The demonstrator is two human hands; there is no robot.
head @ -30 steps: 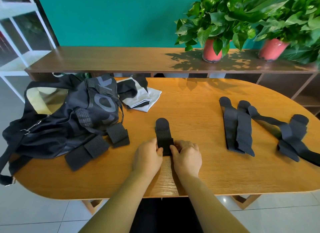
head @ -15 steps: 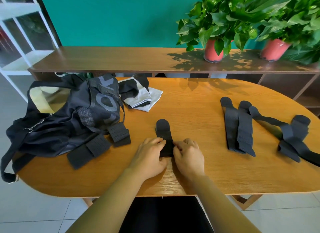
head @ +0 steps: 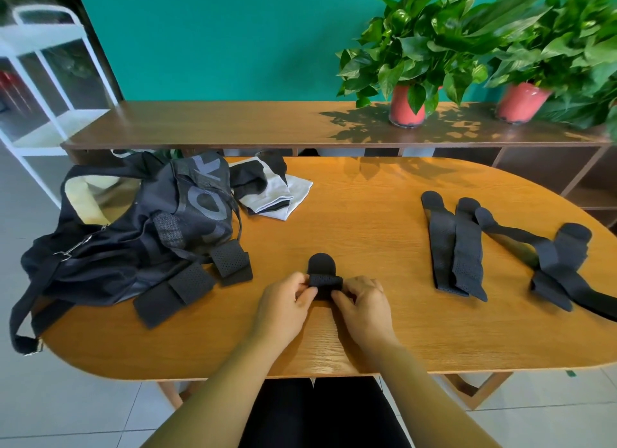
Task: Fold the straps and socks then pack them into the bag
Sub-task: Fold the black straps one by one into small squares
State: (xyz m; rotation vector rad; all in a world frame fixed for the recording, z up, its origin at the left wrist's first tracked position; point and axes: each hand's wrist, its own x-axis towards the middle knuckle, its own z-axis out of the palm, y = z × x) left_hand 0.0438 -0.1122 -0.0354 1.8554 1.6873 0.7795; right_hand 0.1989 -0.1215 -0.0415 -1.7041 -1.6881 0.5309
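Note:
A short black strap (head: 322,266) lies near the table's front middle, its near part rolled over on itself. My left hand (head: 287,305) pinches the roll's left end and my right hand (head: 362,305) pinches its right end. The open black bag (head: 133,227) slumps at the table's left, with two folded black straps (head: 197,280) beside it. Black and white socks (head: 273,190) lie behind the bag. Several unfolded black straps (head: 457,247) lie flat at the right, and further right is a tangled group (head: 551,264).
The oval wooden table (head: 367,220) has bare wood between the bag and the right-hand straps. Behind it runs a long wooden shelf (head: 233,124) with two potted plants (head: 407,104). A white rack (head: 43,80) stands at far left.
The strap's near end has been rolled up away from me, so less of it lies flat. Both hands have moved slightly forward with the roll.

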